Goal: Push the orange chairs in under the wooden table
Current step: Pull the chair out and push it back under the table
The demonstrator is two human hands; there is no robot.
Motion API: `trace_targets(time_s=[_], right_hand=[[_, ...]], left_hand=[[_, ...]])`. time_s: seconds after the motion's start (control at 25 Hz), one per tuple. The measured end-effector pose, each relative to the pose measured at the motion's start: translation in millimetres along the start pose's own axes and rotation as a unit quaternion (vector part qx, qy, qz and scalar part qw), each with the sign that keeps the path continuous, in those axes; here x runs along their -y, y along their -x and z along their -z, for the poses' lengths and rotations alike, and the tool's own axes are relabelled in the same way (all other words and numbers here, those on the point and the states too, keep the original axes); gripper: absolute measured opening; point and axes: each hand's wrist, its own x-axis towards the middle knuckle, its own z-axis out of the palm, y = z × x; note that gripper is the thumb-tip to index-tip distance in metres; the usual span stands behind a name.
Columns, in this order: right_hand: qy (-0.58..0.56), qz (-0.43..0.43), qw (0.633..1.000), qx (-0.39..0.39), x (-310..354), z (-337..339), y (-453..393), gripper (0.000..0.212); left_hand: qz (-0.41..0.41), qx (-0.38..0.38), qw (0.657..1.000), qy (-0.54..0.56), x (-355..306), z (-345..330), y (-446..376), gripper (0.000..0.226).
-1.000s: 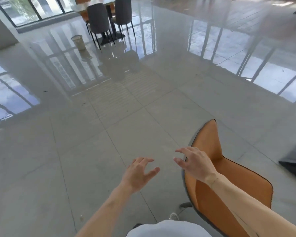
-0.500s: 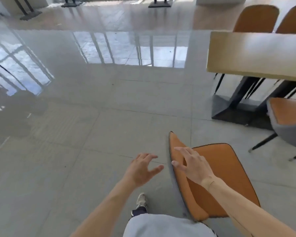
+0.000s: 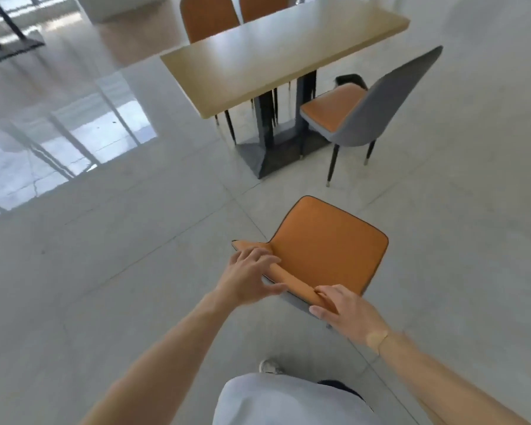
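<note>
Since the frame 0.5 s ago, both hands have come down onto the top edge of the nearest orange chair's [image 3: 328,250] backrest, where before only the right hand reached toward it and the left hovered spread over bare floor. The view has also swung, so the wooden desk [image 3: 276,53] now sits straight ahead of the fingers instead of off to the right.

The left hand [image 3: 249,279] grips the backrest's top edge near its left end, fingers [image 3: 259,256] curled over the orange front and thumb underneath on the grey back. The right hand [image 3: 347,312] grips the same edge further right, fingers [image 3: 327,297] wrapped over the orange padding.

This chair has an orange seat and front with dark piping and a grey back shell. It stands on the pale tiled floor [image 3: 105,271] directly beyond the fingers, well apart from the desk, its seat pointing toward the desk's near corner.

Ahead and to the right of the fingers, a 2nd chair [image 3: 359,111] with an orange seat and grey back stands with its seat partly under the desk's edge. Past the desk's far side, the orange backs of 2 more chairs [image 3: 209,16] show. The desk has a light wood top on a dark pedestal base [image 3: 276,145].
</note>
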Motion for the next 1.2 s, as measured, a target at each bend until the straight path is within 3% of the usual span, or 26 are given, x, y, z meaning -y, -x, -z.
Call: trace_targets(time_s=[0.2,0.48,0.76,1.2], right_hand=[[-0.069,-0.074,0.993,-0.057,0,-24,42,0.068],[-0.019,-0.130,0.989,-0.061,21,-23,44,0.068],[-0.002,-0.193,0.975,-0.113,53,-41,19,0.066],[0.018,-0.225,0.951,-0.213,66,-58,-8,0.082]], left_hand=[[-0.049,0.034,0.997,-0.044,20,-7,-5,0.067],[-0.075,0.084,0.991,-0.066,36,-1,-29,0.099],[-0.116,0.137,0.979,-0.091,55,5,-49,0.093],[-0.153,0.080,0.980,-0.100,60,-3,-57,0.090]])
